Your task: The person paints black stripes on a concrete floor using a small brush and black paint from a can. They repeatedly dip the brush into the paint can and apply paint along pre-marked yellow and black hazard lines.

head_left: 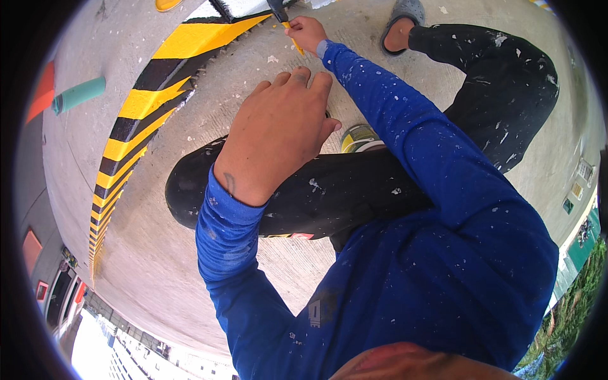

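My right hand (308, 34) reaches far out at the top, closed round the yellow handle of a paintbrush (292, 39). The brush's dark head points up, beside the end of a yellow stripe on the kerb (180, 42), which is painted in yellow and black bands. Nearer to me, my left hand (272, 130) hangs above my bent knee with its back turned up. Its fingers curl down out of sight; a small dark edge shows between index finger and thumb, and what it belongs to is hidden. A paint can (360, 137) stands by my leg, partly covered by my right sleeve.
A yellow round lid or tub (167, 4) lies beyond the kerb. On the left are a teal cylinder (79, 95) and an orange object (42, 92). My paint-flecked trouser legs (354, 183) and grey clog (408, 11) rest on rough concrete. Grass (573, 316) borders the lower right.
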`<state>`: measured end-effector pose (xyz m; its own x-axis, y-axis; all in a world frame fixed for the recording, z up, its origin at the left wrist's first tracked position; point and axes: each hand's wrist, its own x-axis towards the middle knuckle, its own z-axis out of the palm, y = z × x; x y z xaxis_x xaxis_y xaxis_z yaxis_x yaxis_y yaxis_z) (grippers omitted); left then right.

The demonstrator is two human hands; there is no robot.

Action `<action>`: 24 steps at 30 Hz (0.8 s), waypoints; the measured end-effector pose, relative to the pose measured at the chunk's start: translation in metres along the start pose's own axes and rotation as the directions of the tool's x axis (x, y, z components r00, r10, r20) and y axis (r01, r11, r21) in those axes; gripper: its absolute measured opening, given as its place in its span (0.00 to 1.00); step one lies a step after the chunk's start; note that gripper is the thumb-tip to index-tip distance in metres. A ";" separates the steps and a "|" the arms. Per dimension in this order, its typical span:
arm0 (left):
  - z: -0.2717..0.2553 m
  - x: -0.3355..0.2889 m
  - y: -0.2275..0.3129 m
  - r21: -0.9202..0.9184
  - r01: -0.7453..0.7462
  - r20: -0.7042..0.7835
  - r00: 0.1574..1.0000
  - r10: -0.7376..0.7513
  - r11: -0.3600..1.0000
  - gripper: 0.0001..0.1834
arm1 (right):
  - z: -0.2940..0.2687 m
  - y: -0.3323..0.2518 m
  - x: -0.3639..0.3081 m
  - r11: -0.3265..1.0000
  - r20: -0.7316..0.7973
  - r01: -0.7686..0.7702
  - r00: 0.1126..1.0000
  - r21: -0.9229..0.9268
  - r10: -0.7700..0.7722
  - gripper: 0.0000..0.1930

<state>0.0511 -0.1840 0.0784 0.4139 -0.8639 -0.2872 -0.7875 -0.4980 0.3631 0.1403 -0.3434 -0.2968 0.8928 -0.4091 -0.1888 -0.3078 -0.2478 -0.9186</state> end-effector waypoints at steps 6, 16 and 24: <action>-0.001 -0.002 0.000 0.001 0.005 0.002 1.000 -0.005 1.000 0.28 | 0.004 -0.003 -0.001 1.000 0.013 0.021 1.000 -0.006 -0.021 0.18; 0.001 -0.005 0.000 0.029 -0.001 -0.036 0.999 0.002 1.000 0.22 | 0.011 -0.002 -0.001 0.994 -0.027 0.099 0.995 0.036 -0.098 0.17; -0.003 -0.003 -0.004 0.007 0.003 -0.003 1.000 -0.003 1.000 0.29 | 0.004 0.037 -0.021 0.997 -0.138 -0.064 0.988 0.053 0.071 0.14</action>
<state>0.0543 -0.1800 0.0803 0.4176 -0.8626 -0.2857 -0.7893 -0.5001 0.3562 0.1118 -0.3404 -0.3282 0.8147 -0.5430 -0.2034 -0.3464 -0.1745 -0.9217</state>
